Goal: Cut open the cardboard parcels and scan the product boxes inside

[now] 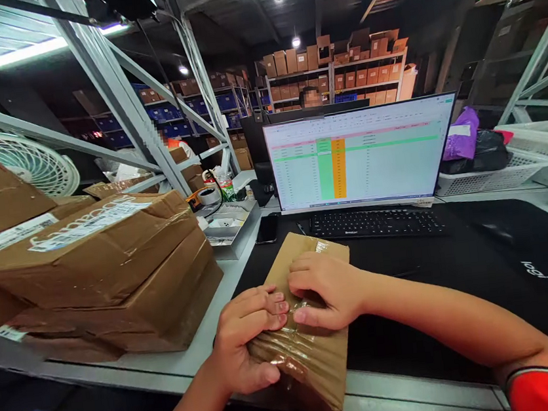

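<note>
A brown cardboard box (324, 358), wrinkled and bound with shiny clear tape, lies across the near edge of the desk with one end toward the keyboard. My left hand (250, 340) grips its left side, fingers over the top and thumb on the near part. On the upper face rests my right hand (330, 288), its fingers curled against the cardboard and its thumb near the tape. The tips of both hands nearly meet around the middle of the box. Its underside is hidden.
Large taped cartons (114, 276) are stacked at the left, before a fan (51, 158). A monitor (357, 156), keyboard (377, 222), phone (267, 228) and mouse (497, 231) are on the desk. White baskets (493, 175) stand right; a tray (228, 237) holds small items.
</note>
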